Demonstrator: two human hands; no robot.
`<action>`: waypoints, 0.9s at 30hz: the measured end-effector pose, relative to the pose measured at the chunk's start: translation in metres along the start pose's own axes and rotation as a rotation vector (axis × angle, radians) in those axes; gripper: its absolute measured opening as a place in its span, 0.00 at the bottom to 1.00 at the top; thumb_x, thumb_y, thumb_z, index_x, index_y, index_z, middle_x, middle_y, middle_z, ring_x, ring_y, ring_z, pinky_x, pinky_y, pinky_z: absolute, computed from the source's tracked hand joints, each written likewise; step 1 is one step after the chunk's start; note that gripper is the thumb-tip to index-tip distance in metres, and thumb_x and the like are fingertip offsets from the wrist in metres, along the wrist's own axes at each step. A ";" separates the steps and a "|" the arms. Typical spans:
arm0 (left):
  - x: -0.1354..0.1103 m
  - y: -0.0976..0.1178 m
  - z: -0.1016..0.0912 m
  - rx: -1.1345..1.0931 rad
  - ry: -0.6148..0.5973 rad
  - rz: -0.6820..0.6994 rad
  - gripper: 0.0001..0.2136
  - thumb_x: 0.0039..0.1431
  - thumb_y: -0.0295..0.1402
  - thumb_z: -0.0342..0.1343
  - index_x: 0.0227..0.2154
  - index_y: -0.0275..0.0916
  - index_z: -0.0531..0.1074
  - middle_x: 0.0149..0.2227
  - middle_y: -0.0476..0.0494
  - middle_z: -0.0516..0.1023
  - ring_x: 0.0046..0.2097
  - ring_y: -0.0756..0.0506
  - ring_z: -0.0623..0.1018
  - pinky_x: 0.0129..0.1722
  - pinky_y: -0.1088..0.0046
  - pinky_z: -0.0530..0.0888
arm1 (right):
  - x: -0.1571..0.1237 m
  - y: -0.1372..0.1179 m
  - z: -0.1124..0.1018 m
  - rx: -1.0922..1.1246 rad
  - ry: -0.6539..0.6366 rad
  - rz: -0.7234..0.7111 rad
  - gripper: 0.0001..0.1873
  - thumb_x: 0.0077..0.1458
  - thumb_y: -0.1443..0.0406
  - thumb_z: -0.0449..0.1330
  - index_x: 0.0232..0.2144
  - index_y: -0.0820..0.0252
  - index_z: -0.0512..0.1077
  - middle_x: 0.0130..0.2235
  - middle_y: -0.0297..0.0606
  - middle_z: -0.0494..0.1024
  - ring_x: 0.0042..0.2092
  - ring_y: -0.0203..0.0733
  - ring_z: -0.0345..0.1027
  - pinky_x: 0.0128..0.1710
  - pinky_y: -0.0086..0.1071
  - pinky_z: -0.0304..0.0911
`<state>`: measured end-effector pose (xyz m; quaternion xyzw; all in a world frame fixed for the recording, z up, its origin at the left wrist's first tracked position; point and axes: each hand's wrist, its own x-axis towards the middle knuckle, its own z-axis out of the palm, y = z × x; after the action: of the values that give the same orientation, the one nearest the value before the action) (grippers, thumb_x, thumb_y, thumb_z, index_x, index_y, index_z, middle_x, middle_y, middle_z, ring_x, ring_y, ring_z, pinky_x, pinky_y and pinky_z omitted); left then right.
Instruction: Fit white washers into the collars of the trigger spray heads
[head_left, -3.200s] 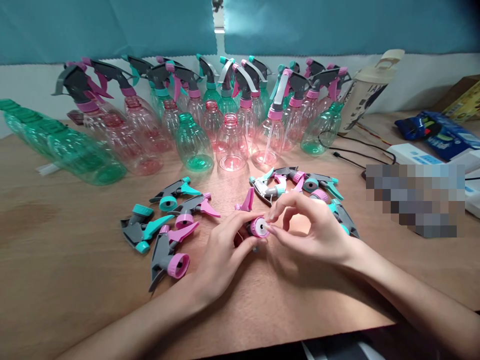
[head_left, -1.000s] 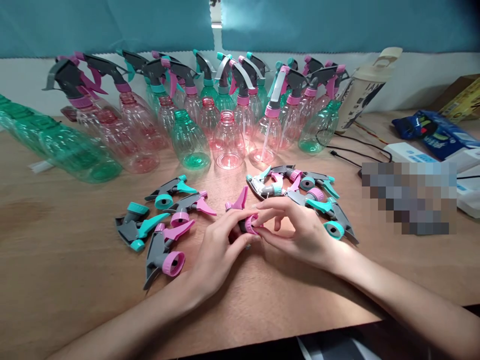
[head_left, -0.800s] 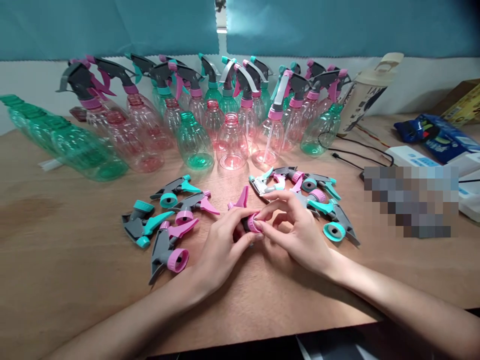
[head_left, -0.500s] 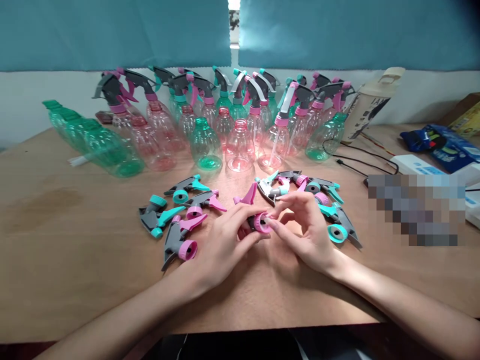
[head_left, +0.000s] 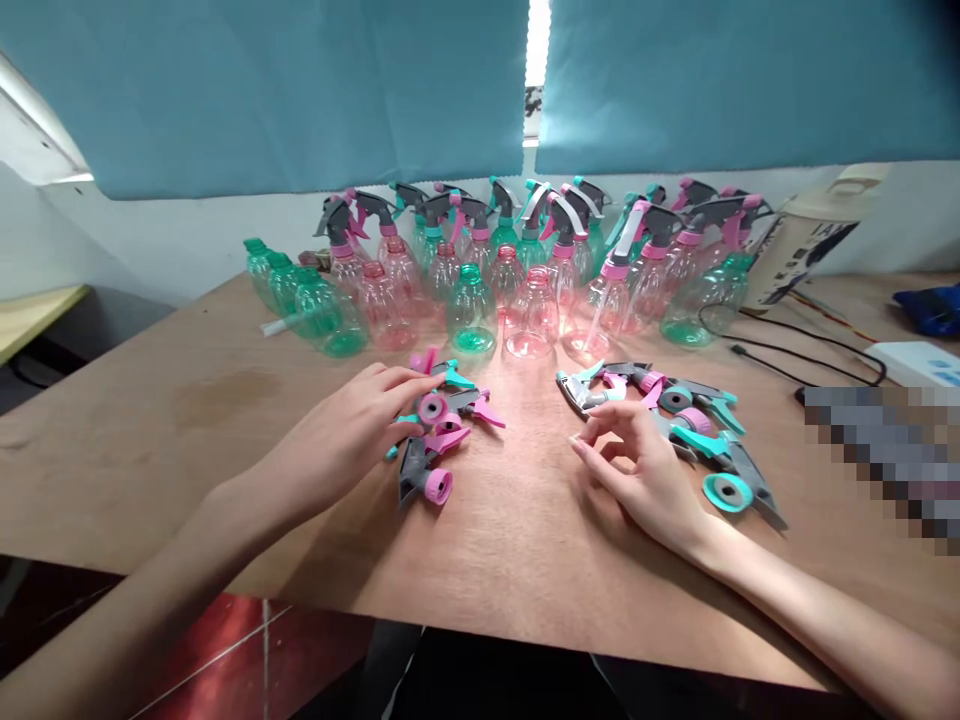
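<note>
Head camera shows two bare hands above a wooden counter. The left hand has its grip closed around a gray spray head with a pink collar; the open end of this collar faces toward the viewer. This held piece is above a small group of loose spray heads. Just to the right of the left grip lies a head with a pink trigger, and just below the grip lies one with a pink collar turned outward.

The right hand is well apart from the left one. In its grip, the thumb and the forefinger are bent toward each other; whether they pinch something small, I cannot tell. Just beyond this grip lies a white and gray spray head, and to its right a head with a teal collar.

Farther beyond both grips stand many bottles, among them a green bottle and a pink bottle with open necks. Far to the right of these leans a beige tumbler.
</note>
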<state>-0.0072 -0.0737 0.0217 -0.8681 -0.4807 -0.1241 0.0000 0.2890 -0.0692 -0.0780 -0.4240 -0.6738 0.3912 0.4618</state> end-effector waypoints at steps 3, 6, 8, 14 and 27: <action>-0.006 -0.003 -0.002 -0.046 -0.078 -0.056 0.18 0.65 0.41 0.50 0.55 0.46 0.67 0.51 0.42 0.75 0.49 0.40 0.75 0.44 0.65 0.71 | 0.001 0.000 0.000 -0.021 0.012 -0.004 0.13 0.57 0.61 0.58 0.43 0.54 0.59 0.34 0.32 0.68 0.27 0.33 0.64 0.20 0.28 0.64; -0.004 0.009 -0.004 -0.090 -0.098 -0.086 0.17 0.65 0.43 0.49 0.54 0.49 0.68 0.51 0.45 0.75 0.49 0.41 0.76 0.43 0.68 0.71 | 0.002 0.000 0.000 -0.044 0.031 -0.042 0.14 0.57 0.62 0.58 0.43 0.55 0.59 0.34 0.33 0.68 0.28 0.34 0.65 0.21 0.27 0.63; 0.001 0.020 -0.005 -0.097 -0.120 -0.097 0.16 0.64 0.43 0.50 0.52 0.48 0.70 0.50 0.45 0.76 0.48 0.41 0.76 0.42 0.68 0.71 | 0.002 -0.001 -0.001 -0.068 0.027 -0.068 0.13 0.57 0.63 0.58 0.43 0.55 0.59 0.34 0.33 0.69 0.27 0.33 0.65 0.22 0.28 0.64; 0.032 0.046 0.005 -0.119 -0.176 -0.066 0.13 0.62 0.33 0.53 0.49 0.44 0.72 0.44 0.45 0.80 0.43 0.43 0.78 0.39 0.70 0.71 | -0.003 -0.007 0.000 -0.169 -0.082 -0.086 0.10 0.56 0.68 0.57 0.41 0.57 0.62 0.34 0.33 0.71 0.27 0.32 0.65 0.24 0.28 0.64; 0.137 0.085 0.077 -0.115 -0.166 0.151 0.13 0.59 0.35 0.58 0.46 0.37 0.72 0.44 0.40 0.74 0.45 0.42 0.73 0.43 0.67 0.70 | -0.009 -0.024 -0.005 -0.166 -0.242 -0.453 0.08 0.55 0.63 0.61 0.27 0.58 0.66 0.23 0.30 0.70 0.24 0.31 0.62 0.22 0.26 0.58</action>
<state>0.1501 0.0037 -0.0137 -0.9076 -0.4044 -0.0788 -0.0804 0.2908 -0.0846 -0.0572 -0.2490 -0.8314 0.2694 0.4173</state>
